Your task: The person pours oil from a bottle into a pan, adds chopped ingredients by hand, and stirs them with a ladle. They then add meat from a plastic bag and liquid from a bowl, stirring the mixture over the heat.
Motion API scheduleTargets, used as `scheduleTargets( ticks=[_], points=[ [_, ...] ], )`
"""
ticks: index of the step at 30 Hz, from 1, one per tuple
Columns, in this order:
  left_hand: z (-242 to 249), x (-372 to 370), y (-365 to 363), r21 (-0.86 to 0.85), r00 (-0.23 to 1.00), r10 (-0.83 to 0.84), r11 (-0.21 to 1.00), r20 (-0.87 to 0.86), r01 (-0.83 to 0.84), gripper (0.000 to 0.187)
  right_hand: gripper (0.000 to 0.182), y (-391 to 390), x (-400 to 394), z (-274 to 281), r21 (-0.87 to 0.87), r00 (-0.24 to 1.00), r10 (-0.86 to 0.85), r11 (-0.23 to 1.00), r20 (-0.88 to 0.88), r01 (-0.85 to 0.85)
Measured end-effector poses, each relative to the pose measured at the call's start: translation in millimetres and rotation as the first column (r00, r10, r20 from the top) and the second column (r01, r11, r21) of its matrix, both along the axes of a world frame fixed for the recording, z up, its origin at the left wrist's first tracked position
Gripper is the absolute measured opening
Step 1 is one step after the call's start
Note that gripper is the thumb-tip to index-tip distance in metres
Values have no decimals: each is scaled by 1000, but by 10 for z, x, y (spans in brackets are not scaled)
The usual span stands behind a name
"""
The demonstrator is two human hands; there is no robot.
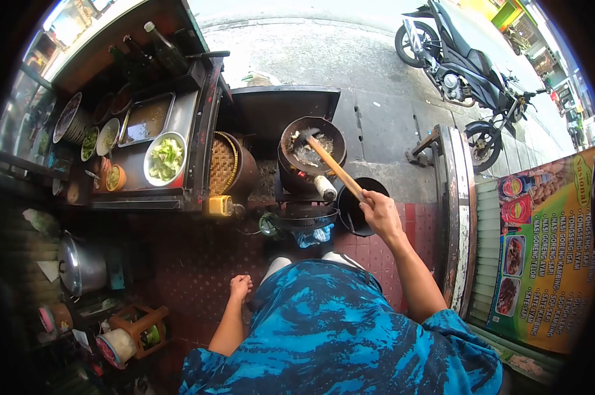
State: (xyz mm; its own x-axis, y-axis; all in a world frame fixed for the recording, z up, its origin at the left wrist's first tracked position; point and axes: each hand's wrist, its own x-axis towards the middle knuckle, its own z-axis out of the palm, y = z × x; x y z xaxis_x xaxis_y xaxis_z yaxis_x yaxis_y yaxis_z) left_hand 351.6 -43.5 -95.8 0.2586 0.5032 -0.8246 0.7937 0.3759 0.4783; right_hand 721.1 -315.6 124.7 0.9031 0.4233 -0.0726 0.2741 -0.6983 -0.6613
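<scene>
My right hand (380, 212) is wrapped round the long wooden handle of a spatula (337, 170). The spatula's dark head dips into a wok (342, 146), among pale bits of food in what looks like oil. The wok sits on a stove, where a little orange glow shows below its rim. A white-wrapped, pipe-like piece (325, 187) juts out in front of the stove. Down at my left side, my left hand (241, 286) hangs with curled fingers, apart from everything, and nothing shows in it.
To the left, a cart holds a bowl of cut greens (166, 160), a metal tray (147, 118), stacked plates (68, 117) and bottles (166, 49). A black bucket (356, 220) stands right of the stove. A lidded pot (81, 263), a wooden bench (454, 217) and a motorcycle (452, 82) are around.
</scene>
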Motion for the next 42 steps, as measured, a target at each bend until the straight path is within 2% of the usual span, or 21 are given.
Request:
scheduleTargets(
  ticks=[3, 6, 7, 9, 10, 12, 15, 17, 21, 22, 23, 25, 30, 33, 34, 37, 38, 39, 41, 42],
  points=[
    [7, 42, 52, 7, 999, 24, 1000, 43, -24, 14, 31, 139, 4, -30, -39, 995, 46, 998, 89, -42],
    [-17, 5, 95, -4, 1000, -20, 1000, 2, 20, 14, 31, 145, 97, -148, -146, 967, 58, 989, 249, -22],
    [-34, 5, 122, -14, 1000, 2, 1000, 19, -1, 14, 31, 100, 116, -110, -200, 984, -5, 979, 180, 42],
    [-102, -100, 133, -29, 999, 36, 999, 24, -36, 15, 30, 70, 87, 151, -184, 998, -46, 982, 40, 53],
    [-142, -132, 154, -14, 999, 23, 1000, 44, -22, 16, 30, 77, 37, 287, -187, 999, -36, 982, 14, 38],
    [-158, -126, 177, 0, 998, -7, 1000, 70, 7, 18, 30, 95, 28, 187, -158, 1000, -31, 987, -4, 30],
    [-130, -148, 176, -18, 999, -46, 999, -3, 46, 18, 32, 75, 24, 130, -79, 999, -34, 996, -15, 33],
    [-103, -108, 192, -14, 999, -34, 999, -21, 33, 14, 31, -2, 57, 145, -40, 989, -133, 991, -63, 131],
    [-102, -90, 194, 15, 998, 26, 1000, 54, -27, 14, 30, -228, -141, 327, -69, 995, -98, 993, -4, 97],
    [-98, -84, 187, 5, 999, 7, 1000, 37, -7, 14, 30, -200, -143, 264, -117, 995, -88, 990, -45, 82],
    [-96, -59, 189, -4, 1000, -14, 1000, 22, 14, 14, 30, -138, -131, 182, -92, 993, -82, 993, -86, 74],
    [-38, 34, 186, 1, 999, -39, 999, 22, 39, 14, 30, -14, -150, 83, 13, 1000, -27, 1000, 2, 27],
    [56, 107, 151, 10, 998, -27, 1000, 58, 26, 14, 30, 205, -43, 31, -82, 981, 93, 993, 172, -79],
    [112, 165, 170, 22, 997, -37, 999, 65, 35, 13, 28, 126, 134, -82, -151, 980, 35, 988, 197, -5],
    [132, 165, 158, 30, 997, -8, 1000, 80, 5, 13, 27, 73, 155, -82, -162, 988, 2, 986, 157, 24],
    [103, 58, 89, 36, 996, 14, 999, 87, -17, 14, 27, 9, 136, 134, -202, 997, 41, 979, 62, -28],
    [59, 16, 49, 35, 996, 2, 999, 88, -5, 14, 28, -1, 137, 83, -124, 987, 44, 992, 153, -25],
    [20, -34, -2, 33, 996, -2, 999, 88, -1, 14, 28, -65, 185, 20, -126, 988, 39, 992, 152, -20],
    [-46, -100, -44, 12, 998, -56, 998, -19, 56, 17, 31, -143, 337, -71, 5, 1000, -2, 1000, -12, 2],
    [-68, -126, -58, 15, 999, -41, 999, -19, 42, 17, 32, -148, 250, 175, -16, 997, -49, 999, -65, 48]
  ],
)
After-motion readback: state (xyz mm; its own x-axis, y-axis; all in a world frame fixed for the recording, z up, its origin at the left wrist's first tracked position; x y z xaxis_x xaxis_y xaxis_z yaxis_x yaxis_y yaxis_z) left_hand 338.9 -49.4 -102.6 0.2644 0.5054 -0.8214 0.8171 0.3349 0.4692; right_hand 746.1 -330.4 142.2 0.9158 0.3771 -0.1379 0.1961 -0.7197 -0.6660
